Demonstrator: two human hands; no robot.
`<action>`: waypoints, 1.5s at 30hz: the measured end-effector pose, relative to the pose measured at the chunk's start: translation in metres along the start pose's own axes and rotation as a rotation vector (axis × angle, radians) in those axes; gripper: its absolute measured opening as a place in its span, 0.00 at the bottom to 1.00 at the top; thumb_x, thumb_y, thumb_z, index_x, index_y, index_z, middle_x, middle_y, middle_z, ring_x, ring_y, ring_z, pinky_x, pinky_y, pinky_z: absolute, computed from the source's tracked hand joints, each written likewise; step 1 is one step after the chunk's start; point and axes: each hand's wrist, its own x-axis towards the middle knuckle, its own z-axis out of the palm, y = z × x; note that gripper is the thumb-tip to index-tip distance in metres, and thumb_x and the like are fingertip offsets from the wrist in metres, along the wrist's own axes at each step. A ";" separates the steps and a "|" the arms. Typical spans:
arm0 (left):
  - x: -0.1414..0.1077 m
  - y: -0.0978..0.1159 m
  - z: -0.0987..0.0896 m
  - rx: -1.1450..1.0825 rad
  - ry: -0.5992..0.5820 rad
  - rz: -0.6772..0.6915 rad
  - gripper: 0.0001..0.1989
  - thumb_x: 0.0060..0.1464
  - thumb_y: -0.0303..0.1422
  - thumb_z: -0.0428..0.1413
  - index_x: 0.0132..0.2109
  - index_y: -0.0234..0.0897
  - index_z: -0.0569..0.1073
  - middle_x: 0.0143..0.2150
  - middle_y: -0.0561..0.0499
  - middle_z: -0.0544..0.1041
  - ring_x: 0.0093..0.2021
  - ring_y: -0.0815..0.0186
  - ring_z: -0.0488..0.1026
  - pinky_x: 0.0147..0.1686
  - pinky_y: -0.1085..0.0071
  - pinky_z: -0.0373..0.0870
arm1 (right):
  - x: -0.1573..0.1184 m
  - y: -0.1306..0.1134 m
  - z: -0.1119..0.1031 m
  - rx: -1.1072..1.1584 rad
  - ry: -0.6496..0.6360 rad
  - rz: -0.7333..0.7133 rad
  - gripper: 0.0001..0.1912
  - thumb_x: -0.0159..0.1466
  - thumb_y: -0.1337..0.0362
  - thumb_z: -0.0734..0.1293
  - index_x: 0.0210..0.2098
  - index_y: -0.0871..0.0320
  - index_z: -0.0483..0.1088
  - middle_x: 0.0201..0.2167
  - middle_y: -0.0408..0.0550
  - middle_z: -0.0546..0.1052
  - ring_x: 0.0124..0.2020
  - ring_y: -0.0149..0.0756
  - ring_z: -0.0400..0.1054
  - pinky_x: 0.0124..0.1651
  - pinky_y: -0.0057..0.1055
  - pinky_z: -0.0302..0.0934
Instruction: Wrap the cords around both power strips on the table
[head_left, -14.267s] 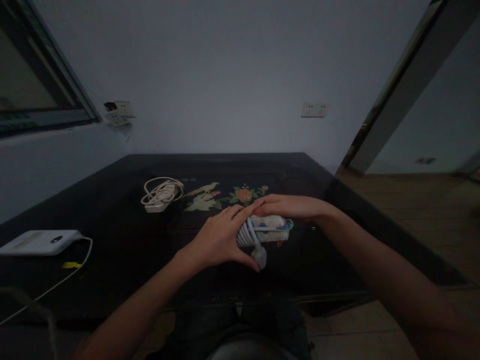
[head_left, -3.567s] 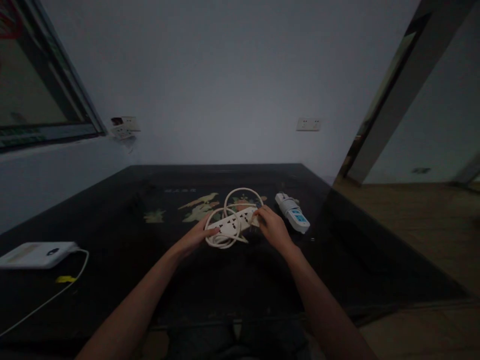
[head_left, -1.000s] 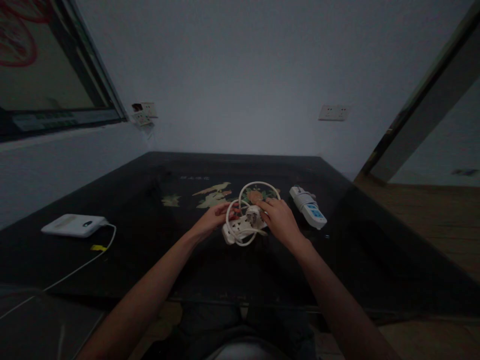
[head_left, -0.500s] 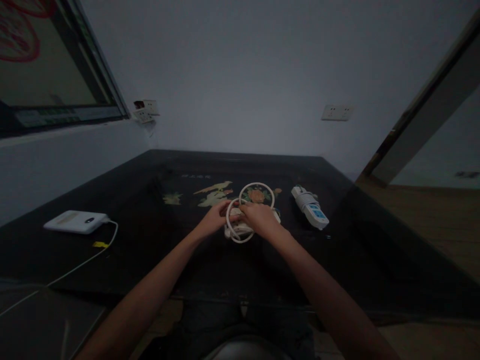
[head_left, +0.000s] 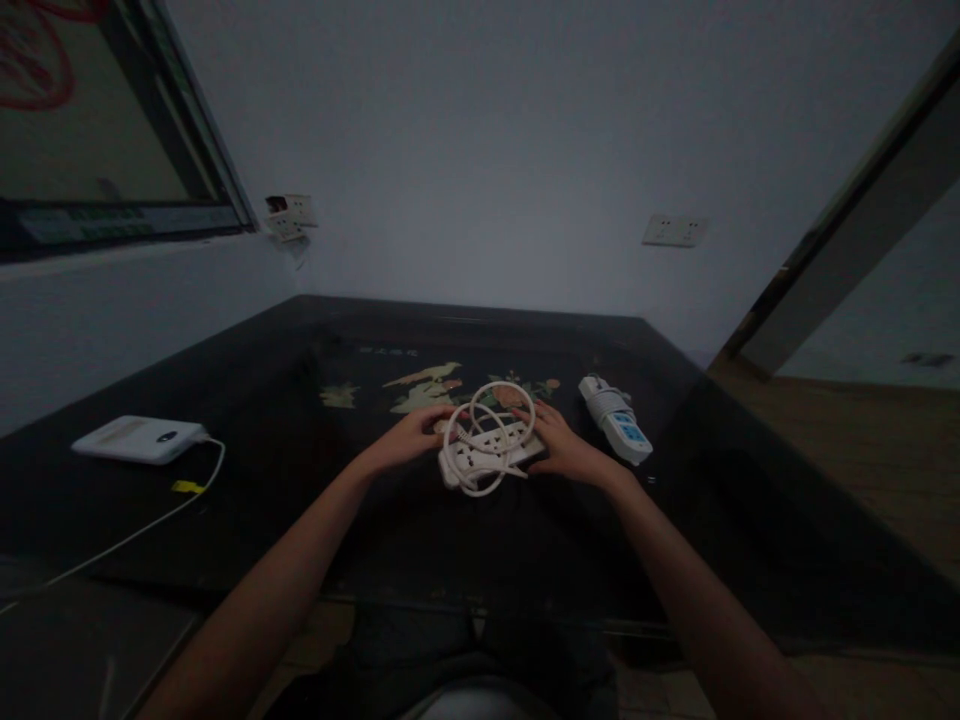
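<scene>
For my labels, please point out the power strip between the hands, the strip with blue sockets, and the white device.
Power strip (head_left: 487,450), head view: its socket face.
Strip with blue sockets (head_left: 624,421), head view: one blue socket.
White device (head_left: 136,440), head view: its top face.

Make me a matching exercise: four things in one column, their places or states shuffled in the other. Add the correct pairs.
Things:
1. Long white plastic power strip under loose white cable loops
2. White plastic power strip with blue sockets
3. Flat white rectangular device
4. Wide white double socket plate

Places or states:
A. Mounted on the pale wall
B. Thin white cable running from its end
C. Between the left hand and right hand
D. Grey cord wound around it

Pairs: 1-C, 2-D, 3-B, 4-A
</scene>
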 end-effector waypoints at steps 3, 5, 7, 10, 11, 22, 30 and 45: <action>-0.003 -0.001 -0.005 0.052 -0.042 0.003 0.15 0.50 0.37 0.59 0.46 0.42 0.77 0.44 0.46 0.79 0.43 0.58 0.74 0.43 0.64 0.70 | 0.018 -0.002 0.008 0.001 -0.091 -0.080 0.50 0.48 0.65 0.75 0.65 0.57 0.50 0.65 0.60 0.53 0.66 0.51 0.44 0.63 0.49 0.42; -0.004 -0.001 -0.011 0.093 -0.045 0.002 0.13 0.50 0.37 0.60 0.44 0.42 0.78 0.41 0.46 0.80 0.40 0.58 0.75 0.43 0.64 0.70 | 0.022 -0.003 0.010 0.041 -0.106 -0.085 0.45 0.50 0.65 0.74 0.64 0.58 0.53 0.60 0.60 0.61 0.61 0.49 0.54 0.59 0.47 0.49; -0.005 -0.001 -0.021 0.143 -0.044 -0.003 0.13 0.48 0.37 0.60 0.43 0.42 0.79 0.41 0.46 0.80 0.40 0.58 0.75 0.43 0.63 0.70 | 0.019 -0.002 0.011 0.075 -0.088 -0.055 0.41 0.52 0.63 0.73 0.62 0.58 0.57 0.54 0.57 0.67 0.55 0.47 0.59 0.55 0.44 0.54; -0.004 -0.002 -0.046 0.235 -0.026 -0.027 0.14 0.48 0.38 0.60 0.43 0.42 0.79 0.42 0.47 0.80 0.42 0.58 0.75 0.44 0.64 0.69 | 0.009 -0.001 0.014 0.098 -0.042 -0.019 0.39 0.53 0.59 0.73 0.60 0.58 0.59 0.51 0.56 0.67 0.52 0.46 0.59 0.52 0.43 0.55; -0.005 -0.003 -0.056 0.269 -0.006 -0.035 0.14 0.48 0.38 0.60 0.43 0.42 0.79 0.43 0.47 0.80 0.42 0.58 0.75 0.44 0.64 0.69 | 0.006 -0.001 0.014 0.107 -0.032 -0.015 0.38 0.53 0.59 0.73 0.60 0.58 0.59 0.51 0.56 0.67 0.52 0.46 0.59 0.52 0.43 0.55; -0.026 0.008 -0.144 0.331 0.251 -0.165 0.18 0.43 0.40 0.61 0.42 0.39 0.78 0.43 0.47 0.79 0.43 0.59 0.74 0.44 0.68 0.68 | -0.018 -0.026 -0.013 0.114 0.197 -0.080 0.34 0.56 0.56 0.70 0.59 0.57 0.59 0.49 0.55 0.68 0.49 0.47 0.59 0.53 0.43 0.55; -0.060 0.010 -0.190 0.421 0.583 -0.225 0.26 0.49 0.47 0.57 0.49 0.34 0.73 0.44 0.51 0.78 0.43 0.62 0.70 0.42 0.72 0.67 | -0.051 -0.017 -0.027 0.089 0.314 -0.038 0.31 0.57 0.55 0.69 0.58 0.54 0.59 0.50 0.54 0.67 0.53 0.50 0.59 0.55 0.48 0.55; -0.116 -0.003 -0.207 0.209 0.699 -0.315 0.25 0.45 0.50 0.60 0.43 0.35 0.72 0.38 0.54 0.78 0.41 0.66 0.71 0.44 0.72 0.68 | -0.125 -0.006 -0.059 -0.054 0.307 0.075 0.29 0.59 0.52 0.67 0.58 0.48 0.61 0.50 0.56 0.67 0.52 0.53 0.61 0.52 0.49 0.60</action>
